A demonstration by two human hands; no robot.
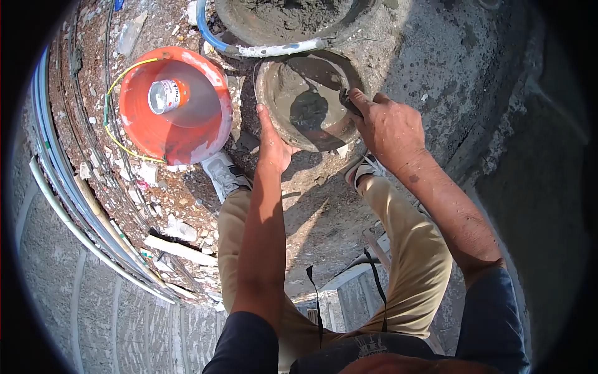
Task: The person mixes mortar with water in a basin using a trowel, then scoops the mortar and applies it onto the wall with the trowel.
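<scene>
A round basin (270, 100) smeared with grey cement holds wet, soupy mix between my hands. My left hand (273, 144) is at the basin's lower left side, its thumb up along the outer wall and its fingers hidden beneath. My right hand (391, 129) is closed round the dark handle of a tool (350, 103) at the basin's right rim. The working end of that tool is hard to make out against the mix. Left of the basin stands an orange bucket (138, 128) with cloudy water and a printed cup (164, 96) inside.
A larger tub (233, 28) of thick mortar stands beyond the basin, with a blue and white hose (274, 49) along its near edge. Rubble, cables and long pipes (68, 219) lie at left. My shoes (223, 176) are just below the basin.
</scene>
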